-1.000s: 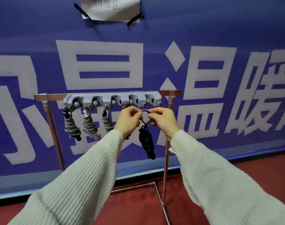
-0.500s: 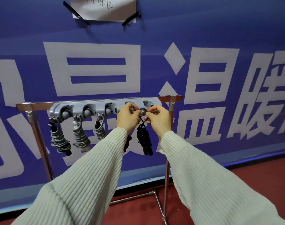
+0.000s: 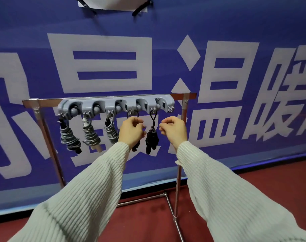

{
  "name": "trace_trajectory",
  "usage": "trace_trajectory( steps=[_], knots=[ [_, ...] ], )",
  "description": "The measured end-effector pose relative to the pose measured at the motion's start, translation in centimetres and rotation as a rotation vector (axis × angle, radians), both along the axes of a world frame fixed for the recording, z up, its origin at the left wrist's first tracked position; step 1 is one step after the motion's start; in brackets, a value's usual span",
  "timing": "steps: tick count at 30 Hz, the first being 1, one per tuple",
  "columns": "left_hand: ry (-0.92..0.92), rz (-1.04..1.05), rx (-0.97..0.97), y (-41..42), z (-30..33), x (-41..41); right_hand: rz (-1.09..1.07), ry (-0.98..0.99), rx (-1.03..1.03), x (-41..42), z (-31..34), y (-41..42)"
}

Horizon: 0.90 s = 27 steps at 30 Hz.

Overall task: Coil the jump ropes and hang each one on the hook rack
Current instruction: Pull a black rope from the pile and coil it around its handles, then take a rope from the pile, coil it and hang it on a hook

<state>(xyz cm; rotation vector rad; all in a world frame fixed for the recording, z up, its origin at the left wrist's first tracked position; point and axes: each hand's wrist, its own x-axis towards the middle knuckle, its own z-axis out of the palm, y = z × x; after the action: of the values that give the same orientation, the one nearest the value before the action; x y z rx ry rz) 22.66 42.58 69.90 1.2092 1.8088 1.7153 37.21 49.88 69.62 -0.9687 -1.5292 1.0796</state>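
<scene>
- The black coiled jump rope [image 3: 152, 139] hangs by its loop from the fifth hook of the hook rack [image 3: 116, 106].
- It looks light and floppy; best taken by the top loop.
- Left hand [image 3: 131, 131] and right hand [image 3: 174, 131] flank it, fingers loosely curled, holding nothing.

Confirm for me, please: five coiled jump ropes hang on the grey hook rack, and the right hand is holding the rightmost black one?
Not quite. The head view shows five ropes on the grey hook rack, but the right hand holds nothing; it sits beside the rightmost black rope, which hangs free from its hook.
</scene>
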Motion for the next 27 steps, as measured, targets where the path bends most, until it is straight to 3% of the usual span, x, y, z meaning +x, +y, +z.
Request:
trace_trajectory(
  steps=[18,27],
  knots=[
    [-0.064,-0.024,-0.014,-13.4,-3.9,1.3,0.252,-0.063,-0.104,-0.1,-4.6,-12.4],
    [-0.087,0.031,-0.119,-19.5,-10.9,-1.7,0.334,-0.142,-0.209,-3.1,-10.2,-18.5]
  ],
)
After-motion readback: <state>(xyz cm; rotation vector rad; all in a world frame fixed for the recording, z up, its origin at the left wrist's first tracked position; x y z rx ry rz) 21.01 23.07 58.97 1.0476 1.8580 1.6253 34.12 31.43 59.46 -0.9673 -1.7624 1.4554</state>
